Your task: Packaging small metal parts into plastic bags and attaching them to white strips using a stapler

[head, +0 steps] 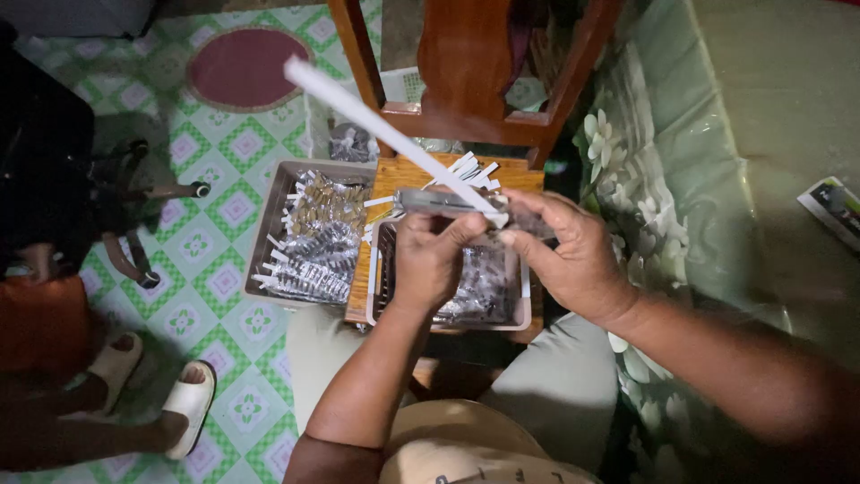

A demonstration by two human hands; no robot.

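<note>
My left hand (432,258) and my right hand (564,251) meet above a small grey basket (383,269) of clear-wrapped packets. Between the fingers of both hands is a long white strip (385,130) that slants up and to the left. A grey metal tool (439,202) lies across just above my left hand; whether either hand grips it I cannot tell. The basket rests on a small wooden stool (403,172) in front of my knees.
A larger grey tray (278,202) of wrapped packets and white strips sits on the green patterned floor (215,287) to the left. A wooden chair frame (466,63) stands behind the stool. A green floral cushion (663,161) is at right. Another person's sandalled feet (152,385) are at lower left.
</note>
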